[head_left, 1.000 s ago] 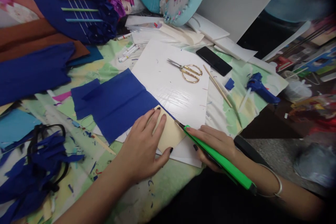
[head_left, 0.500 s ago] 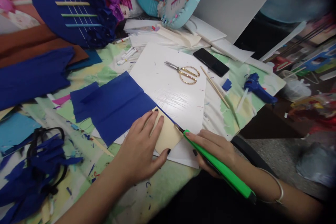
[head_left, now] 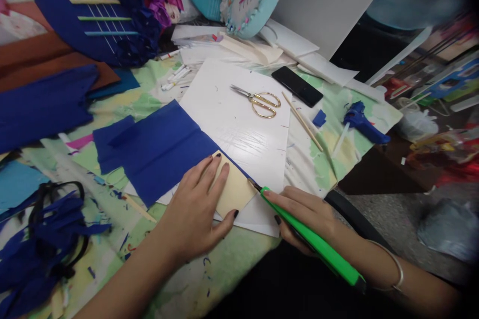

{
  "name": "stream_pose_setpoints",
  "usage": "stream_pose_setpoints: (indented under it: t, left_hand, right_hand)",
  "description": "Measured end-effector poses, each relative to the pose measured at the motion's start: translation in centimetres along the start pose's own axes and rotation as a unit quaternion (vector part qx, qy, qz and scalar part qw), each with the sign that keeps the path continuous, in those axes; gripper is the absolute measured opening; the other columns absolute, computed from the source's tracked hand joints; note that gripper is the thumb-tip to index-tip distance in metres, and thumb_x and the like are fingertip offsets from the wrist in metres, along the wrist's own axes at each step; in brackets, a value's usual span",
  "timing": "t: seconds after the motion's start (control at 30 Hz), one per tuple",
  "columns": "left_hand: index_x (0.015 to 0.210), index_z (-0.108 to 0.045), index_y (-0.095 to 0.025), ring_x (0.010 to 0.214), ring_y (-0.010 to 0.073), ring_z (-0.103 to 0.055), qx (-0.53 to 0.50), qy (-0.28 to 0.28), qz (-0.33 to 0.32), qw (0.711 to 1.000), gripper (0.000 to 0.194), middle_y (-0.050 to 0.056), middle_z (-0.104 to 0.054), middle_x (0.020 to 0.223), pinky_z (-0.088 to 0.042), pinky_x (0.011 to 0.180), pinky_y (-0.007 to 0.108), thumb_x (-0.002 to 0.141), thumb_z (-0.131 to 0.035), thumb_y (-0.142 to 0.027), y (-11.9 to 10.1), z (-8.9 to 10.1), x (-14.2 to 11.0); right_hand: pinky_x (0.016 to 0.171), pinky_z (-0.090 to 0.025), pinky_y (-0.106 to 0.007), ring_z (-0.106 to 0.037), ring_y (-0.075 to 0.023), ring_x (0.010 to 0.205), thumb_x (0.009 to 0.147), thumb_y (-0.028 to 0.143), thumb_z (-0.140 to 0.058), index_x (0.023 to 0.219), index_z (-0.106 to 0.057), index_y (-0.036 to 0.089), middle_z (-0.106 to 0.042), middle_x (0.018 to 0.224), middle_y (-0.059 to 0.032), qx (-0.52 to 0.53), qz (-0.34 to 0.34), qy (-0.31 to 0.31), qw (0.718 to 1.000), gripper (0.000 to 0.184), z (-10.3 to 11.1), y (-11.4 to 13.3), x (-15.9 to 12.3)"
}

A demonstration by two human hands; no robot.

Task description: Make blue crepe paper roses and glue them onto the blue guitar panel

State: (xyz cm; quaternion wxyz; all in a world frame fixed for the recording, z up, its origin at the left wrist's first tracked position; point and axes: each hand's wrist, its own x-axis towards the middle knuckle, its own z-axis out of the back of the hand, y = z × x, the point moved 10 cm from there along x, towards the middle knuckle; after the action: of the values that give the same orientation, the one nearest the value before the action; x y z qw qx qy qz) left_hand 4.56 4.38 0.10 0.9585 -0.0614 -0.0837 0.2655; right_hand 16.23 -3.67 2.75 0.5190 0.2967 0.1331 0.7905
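My left hand (head_left: 198, 204) lies flat with its fingers spread, pressing on a cream card (head_left: 235, 189). Beneath the card is dark blue paper (head_left: 164, 144), a narrow strip of which shows along the card's upper right edge. A green utility knife (head_left: 314, 239) is gripped in my right hand (head_left: 303, 214), its blade tip at the card's right edge, beside the blue strip. Under all of this lies a scratched white board (head_left: 258, 144). Gold-handled scissors (head_left: 258, 99) rest on the board, beyond both hands.
A black phone (head_left: 297, 85), a thin wooden stick (head_left: 302, 122) and a blue glue gun (head_left: 362, 122) lie to the right. Blue scraps (head_left: 48, 244) are heaped at left. Decorated round panels, including a navy one (head_left: 93, 10), stand at the back.
The whole view has shifted slightly, so things sit a little farther left. Both hands keep nearly the same pose, and the blade stays at the card's edge.
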Motion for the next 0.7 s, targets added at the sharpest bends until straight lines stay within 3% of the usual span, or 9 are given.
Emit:
stream_pose_setpoints:
  t: [0.7]
  left_hand:
    - [0.143, -0.030, -0.003, 0.137, 0.0381, -0.025, 0.001, 0.005, 0.003, 1.000, 0.077, 0.024, -0.032, 0.148, -0.028, 0.109, 0.052, 0.082, -0.049, -0.046, 0.11, -0.26, 0.03]
  right_hand:
    - [0.050, -0.043, -0.024, -0.051, -0.0132, 0.061, 0.086, 0.011, -0.047, 0.131, -0.048, 0.010, -0.052, 0.072, -0.0029, -0.014, 0.016, -0.012, 1.000, 0.045, 0.37, 0.62, -0.62]
